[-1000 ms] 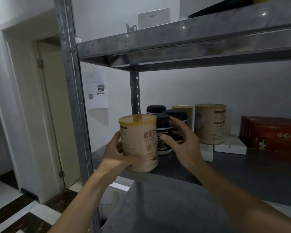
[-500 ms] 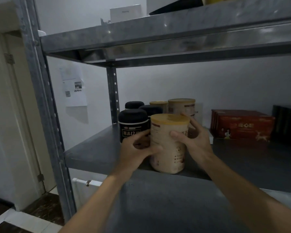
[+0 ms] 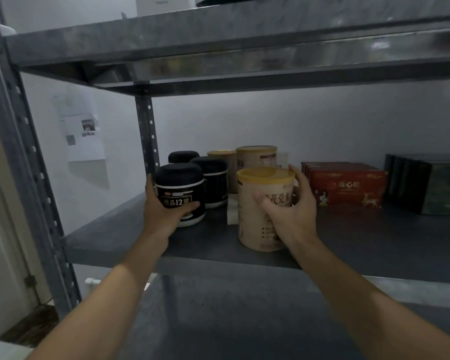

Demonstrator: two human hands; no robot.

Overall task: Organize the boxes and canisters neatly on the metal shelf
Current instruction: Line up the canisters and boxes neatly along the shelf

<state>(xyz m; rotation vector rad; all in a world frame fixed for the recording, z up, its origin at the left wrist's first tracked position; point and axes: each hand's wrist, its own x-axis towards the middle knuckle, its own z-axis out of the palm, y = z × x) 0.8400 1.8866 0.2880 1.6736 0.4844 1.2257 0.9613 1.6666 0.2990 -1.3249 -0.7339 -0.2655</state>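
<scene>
Head view: left hand (image 3: 164,211) grips the stiff black-lidded jar (image 3: 179,193), right hand (image 3: 289,211) at three o'clock clasps the likely light beige canister (image 3: 260,203) mid-wall.

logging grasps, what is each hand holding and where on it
Left hand wraps the lower body of the front black round jar. Right hand holds the tan yellow-lidded cylindrical canister around its right side.

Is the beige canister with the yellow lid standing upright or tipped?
Upright: the beige canister stands with its base flat on the shelf, lid level, right hand around it.
</scene>
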